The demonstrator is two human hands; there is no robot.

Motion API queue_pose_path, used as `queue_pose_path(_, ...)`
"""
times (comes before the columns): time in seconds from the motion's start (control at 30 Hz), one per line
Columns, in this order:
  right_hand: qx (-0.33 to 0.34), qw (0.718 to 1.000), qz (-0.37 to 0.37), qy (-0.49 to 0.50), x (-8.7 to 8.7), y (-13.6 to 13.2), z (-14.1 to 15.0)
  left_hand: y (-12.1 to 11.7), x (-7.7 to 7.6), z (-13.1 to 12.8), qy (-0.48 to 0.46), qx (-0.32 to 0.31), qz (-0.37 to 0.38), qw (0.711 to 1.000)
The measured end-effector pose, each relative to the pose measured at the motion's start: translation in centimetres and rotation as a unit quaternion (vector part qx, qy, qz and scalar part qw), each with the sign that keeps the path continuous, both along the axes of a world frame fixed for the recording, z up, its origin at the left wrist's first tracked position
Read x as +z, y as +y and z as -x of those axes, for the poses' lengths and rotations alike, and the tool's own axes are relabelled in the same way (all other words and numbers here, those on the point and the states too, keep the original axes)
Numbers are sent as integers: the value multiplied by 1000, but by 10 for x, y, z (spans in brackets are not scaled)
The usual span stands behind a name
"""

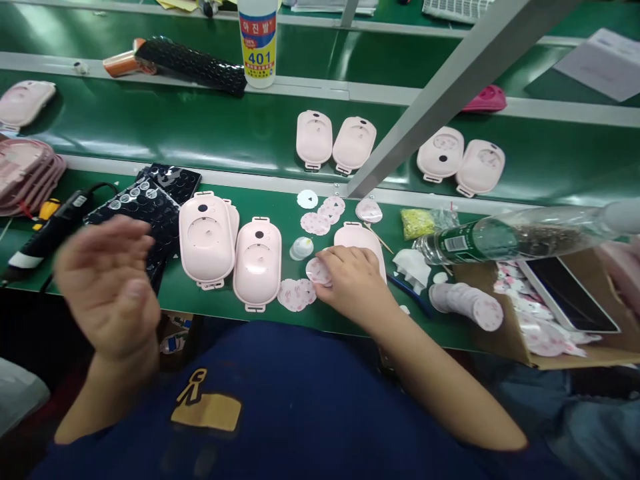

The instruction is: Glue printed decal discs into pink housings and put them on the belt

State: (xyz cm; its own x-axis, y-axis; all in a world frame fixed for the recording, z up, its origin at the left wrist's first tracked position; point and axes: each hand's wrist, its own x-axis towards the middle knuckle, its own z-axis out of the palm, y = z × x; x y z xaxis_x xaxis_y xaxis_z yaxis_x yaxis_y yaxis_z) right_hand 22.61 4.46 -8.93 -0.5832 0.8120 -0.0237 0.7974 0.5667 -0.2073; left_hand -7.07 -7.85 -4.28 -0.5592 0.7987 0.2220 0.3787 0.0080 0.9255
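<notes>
My left hand is raised at the left, above the black bubble-wrap bag. Its fingers are a little blurred, the thumb stands apart and nothing is in it. My right hand is closed on a round pink-patterned disc, thumb and fingers at its edge. Partly under this hand lies a pale pink plastic casing. More round discs lie just left of it, overlapping. A small white bottle stands close by. Two pink casings with a round recess lie between my hands.
Several pink casings rest on the back ledge. A slanting metal post crosses the right side. A tall glue bottle stands behind. At right are a clear plastic bottle, a disc stack, blue-handled pliers and a cardboard box.
</notes>
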Motion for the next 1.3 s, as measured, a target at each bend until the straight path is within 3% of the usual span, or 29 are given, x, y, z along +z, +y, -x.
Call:
queue_pose_path(0.07, -10, 996, 32, 82, 6, -7, -5, 1, -6, -24, -60, -70, -29, 995)
queue_pose_path(0.13, 11, 983, 72, 169, 15, -15, -7, 7, -14, -42, -178, -208, 21, 961)
queue_pose_path(0.17, 32, 975, 86, 204, 19, -21, -5, 12, -19, -49, -256, -277, 60, 924)
queue_pose_path(0.23, 81, 962, 87, 245, 27, -31, 2, 22, -28, -60, -417, -377, 124, 818)
queue_pose_path(0.3, 111, 962, 49, 245, 30, -40, 12, 32, -35, -68, -535, -424, 173, 710)
queue_pose_path(0.33, 116, 964, 27, 238, 29, -43, 17, 35, -38, -71, -565, -430, 187, 679)
queue_pose_path(0.37, 115, 966, 6, 232, 28, -45, 21, 37, -41, -74, -581, -425, 193, 667)
queue_pose_path(0.47, 106, 964, -7, 244, 23, -46, 28, 34, -47, -74, -578, -371, 197, 700)
queue_pose_path(0.67, 62, 930, 103, 347, 18, -44, 48, 16, -52, -56, -497, -313, 183, 789)
queue_pose_path(0.83, 71, 910, 127, 389, 22, -42, 66, 5, -53, -40, -485, -299, 173, 803)
queue_pose_path(0.93, 60, 918, 103, 377, 29, -32, 68, 2, -49, -26, -466, -268, 163, 827)
queue_pose_path(1.03, 69, 958, 61, 270, 35, -20, 76, -1, -40, -11, -443, -194, 132, 865)
queue_pose_path(1.13, 74, 994, 49, 58, 33, -10, 96, -2, -33, 0, -444, -170, 101, 874)
queue_pose_path(1.2, 77, 996, 20, -40, 29, -6, 112, -3, -32, 3, -445, -178, 88, 873)
queue_pose_path(1.3, 83, 992, -50, -83, 23, -7, 127, -4, -33, 4, -454, -186, 87, 867)
